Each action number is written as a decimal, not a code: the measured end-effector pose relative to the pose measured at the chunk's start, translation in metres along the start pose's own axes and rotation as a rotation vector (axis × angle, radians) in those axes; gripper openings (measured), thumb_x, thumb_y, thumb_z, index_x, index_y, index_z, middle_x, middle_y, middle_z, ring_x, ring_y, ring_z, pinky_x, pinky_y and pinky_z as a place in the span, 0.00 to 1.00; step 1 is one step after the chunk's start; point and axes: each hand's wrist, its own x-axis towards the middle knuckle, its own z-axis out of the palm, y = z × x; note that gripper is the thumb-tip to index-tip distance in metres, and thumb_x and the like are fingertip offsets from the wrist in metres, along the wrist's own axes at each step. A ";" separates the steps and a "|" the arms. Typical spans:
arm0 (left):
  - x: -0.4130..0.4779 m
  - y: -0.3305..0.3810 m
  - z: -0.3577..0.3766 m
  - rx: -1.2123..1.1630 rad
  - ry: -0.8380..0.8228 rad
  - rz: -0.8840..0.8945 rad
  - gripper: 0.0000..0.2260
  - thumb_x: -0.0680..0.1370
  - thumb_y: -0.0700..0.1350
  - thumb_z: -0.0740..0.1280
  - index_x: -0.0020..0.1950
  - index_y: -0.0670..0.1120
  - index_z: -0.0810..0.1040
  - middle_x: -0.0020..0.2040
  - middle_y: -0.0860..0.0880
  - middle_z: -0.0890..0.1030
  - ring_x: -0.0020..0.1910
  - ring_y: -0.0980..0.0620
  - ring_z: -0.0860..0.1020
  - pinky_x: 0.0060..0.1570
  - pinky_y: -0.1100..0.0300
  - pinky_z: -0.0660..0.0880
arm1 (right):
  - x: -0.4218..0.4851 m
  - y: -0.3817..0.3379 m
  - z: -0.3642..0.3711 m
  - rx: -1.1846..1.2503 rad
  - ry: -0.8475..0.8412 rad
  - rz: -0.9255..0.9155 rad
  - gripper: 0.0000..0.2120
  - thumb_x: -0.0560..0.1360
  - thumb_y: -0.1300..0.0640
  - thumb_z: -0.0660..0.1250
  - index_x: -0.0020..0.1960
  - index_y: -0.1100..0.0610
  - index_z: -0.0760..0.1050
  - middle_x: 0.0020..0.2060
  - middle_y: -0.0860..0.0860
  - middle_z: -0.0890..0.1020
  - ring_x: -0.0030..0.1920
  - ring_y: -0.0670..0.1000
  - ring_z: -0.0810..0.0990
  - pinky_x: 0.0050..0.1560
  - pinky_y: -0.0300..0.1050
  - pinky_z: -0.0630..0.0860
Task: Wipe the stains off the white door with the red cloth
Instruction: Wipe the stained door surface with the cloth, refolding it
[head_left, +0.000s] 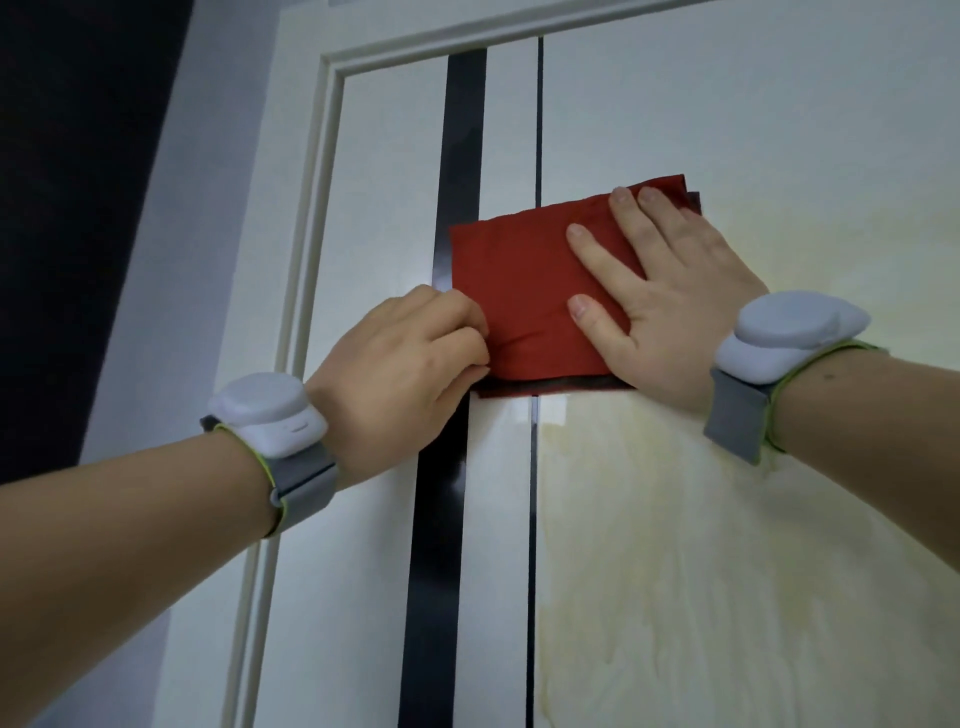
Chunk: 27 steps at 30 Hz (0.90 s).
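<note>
Against the white door (727, 130), we hold one red cloth (524, 291) with two hands.
We count one cloth, folded in layers, covering part of one wide black strip (441, 519) and one narrow black strip (532, 519). Yellowish stains (675, 545) spread below and to the right of it. Our right hand (675, 296) lies flat, fingers spread, pressing the cloth's right half. Our left hand (395, 358), fingers curled, pinches its lower left edge.
</note>
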 end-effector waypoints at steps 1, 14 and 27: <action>0.001 0.001 -0.002 0.008 -0.007 0.005 0.07 0.81 0.43 0.66 0.50 0.42 0.83 0.53 0.46 0.82 0.47 0.41 0.79 0.45 0.44 0.77 | -0.001 0.000 -0.001 -0.001 -0.002 0.001 0.33 0.80 0.36 0.44 0.81 0.48 0.58 0.81 0.59 0.57 0.81 0.61 0.55 0.80 0.58 0.51; 0.070 0.041 -0.004 -0.034 -0.015 -0.460 0.14 0.82 0.49 0.57 0.58 0.44 0.78 0.54 0.45 0.79 0.53 0.41 0.77 0.51 0.45 0.76 | -0.002 -0.003 -0.007 -0.010 0.049 -0.021 0.30 0.77 0.38 0.54 0.75 0.49 0.70 0.75 0.59 0.69 0.75 0.63 0.66 0.71 0.58 0.61; 0.102 0.033 0.029 0.007 0.099 -0.426 0.10 0.76 0.38 0.58 0.54 0.43 0.74 0.51 0.45 0.74 0.48 0.42 0.72 0.40 0.50 0.66 | 0.013 -0.004 0.007 -0.104 0.302 0.001 0.12 0.79 0.51 0.58 0.57 0.53 0.77 0.57 0.55 0.79 0.54 0.62 0.75 0.49 0.55 0.60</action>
